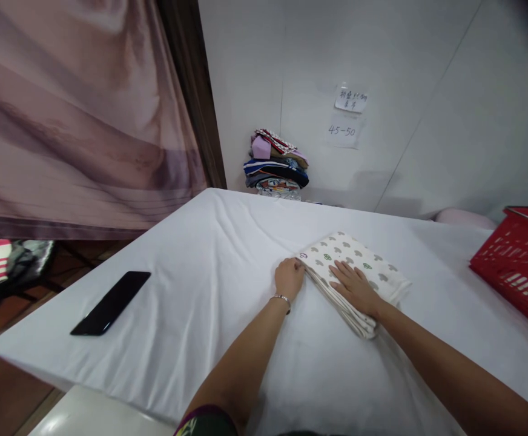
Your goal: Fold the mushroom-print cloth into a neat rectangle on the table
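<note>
A white cloth (336, 248) with small grey and green prints lies folded in several layers on the white-covered table (182, 254). At its left corner, my left hand (290, 275) is closed, with thumb and fingers pinching the edge. A thin bracelet (283, 300) circles that wrist. My right hand (355, 287) rests flat on top of the fold, fingers stretched out. The layered edges show along the side nearest me, between both hands.
A black phone-like slab (111, 304) lies on the left of the table. To the right stands a red plastic basket (518, 260). Behind the far edge is a stack of folded clothes (277, 166) against the wall. A pink curtain (77, 121) hangs at left.
</note>
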`<move>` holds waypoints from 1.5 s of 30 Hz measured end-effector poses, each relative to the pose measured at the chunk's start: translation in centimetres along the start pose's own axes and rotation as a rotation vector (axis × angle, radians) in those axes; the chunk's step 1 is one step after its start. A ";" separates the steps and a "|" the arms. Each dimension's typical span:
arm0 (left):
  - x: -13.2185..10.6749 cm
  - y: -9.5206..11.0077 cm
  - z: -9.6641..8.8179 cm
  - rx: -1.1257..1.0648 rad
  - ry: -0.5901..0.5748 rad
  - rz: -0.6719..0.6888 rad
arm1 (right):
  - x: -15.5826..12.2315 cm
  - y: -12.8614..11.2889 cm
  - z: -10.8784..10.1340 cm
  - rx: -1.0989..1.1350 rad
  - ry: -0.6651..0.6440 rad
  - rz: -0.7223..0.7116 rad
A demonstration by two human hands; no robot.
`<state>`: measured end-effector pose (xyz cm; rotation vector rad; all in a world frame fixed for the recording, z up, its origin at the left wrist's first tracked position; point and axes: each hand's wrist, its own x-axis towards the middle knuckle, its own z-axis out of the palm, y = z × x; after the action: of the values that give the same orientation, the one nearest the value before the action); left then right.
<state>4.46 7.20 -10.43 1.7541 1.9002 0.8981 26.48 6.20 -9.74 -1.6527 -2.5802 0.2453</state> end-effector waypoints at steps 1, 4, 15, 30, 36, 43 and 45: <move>-0.1 0.0 0.0 -0.002 -0.001 0.005 | 0.0 0.0 -0.1 0.013 -0.005 0.005; 0.0 0.1 0.2 -0.010 0.043 -0.033 | 0.4 -0.2 -0.8 0.087 -0.051 0.046; 0.5 0.0 1.4 0.140 0.138 0.038 | 8.6 -3.7 -1.8 0.188 0.091 -0.061; 1.4 -0.4 1.6 0.031 0.140 0.067 | 10.9 -4.9 -2.7 0.152 0.001 -0.238; 1.3 -0.4 1.8 0.038 0.157 0.079 | 11.1 -4.6 -2.5 0.156 -0.010 -0.212; 1.5 -0.2 1.7 0.036 0.141 0.033 | 11.3 -4.0 -1.6 0.139 -0.042 -0.154; 1.6 -0.2 1.7 0.027 0.134 0.025 | 11.4 -3.9 -1.4 0.137 -0.062 -0.134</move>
<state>5.25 9.09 -11.51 1.7775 1.9858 1.0276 18.40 15.08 -8.02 -1.4423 -2.6383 0.4603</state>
